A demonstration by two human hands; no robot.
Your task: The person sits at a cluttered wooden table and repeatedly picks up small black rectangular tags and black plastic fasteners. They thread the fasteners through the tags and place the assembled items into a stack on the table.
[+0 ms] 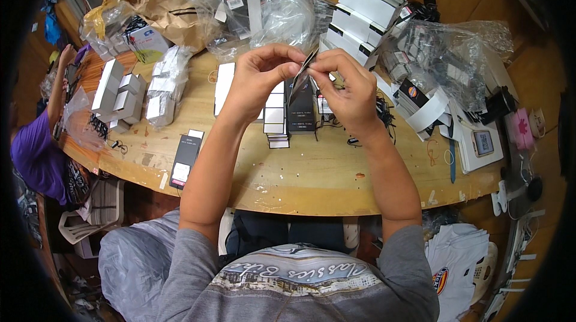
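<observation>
Above the middle of the table, both my hands pinch a thin dark hang tag point(300, 84), held tilted and nearly edge-on. My left hand point(261, 76) grips it between thumb and fingers from the left. From the other side, my right hand point(350, 87) has its thumb and forefinger closed at the upper edge. Whether it is one tag or more, I cannot tell. Beneath the hands lie a row of black printed tags point(301, 119) and a row of white ones point(275, 115). Black cords point(384, 112) lie in a tangle past my right wrist.
White boxes point(367, 19) are stacked at the back right, with plastic-wrapped goods point(438, 58) beside them. A brown paper bag point(174, 13) and clear plastic fill the back left. A black tag point(186, 155) lies near the front edge. At far left sits a person in purple point(39, 154).
</observation>
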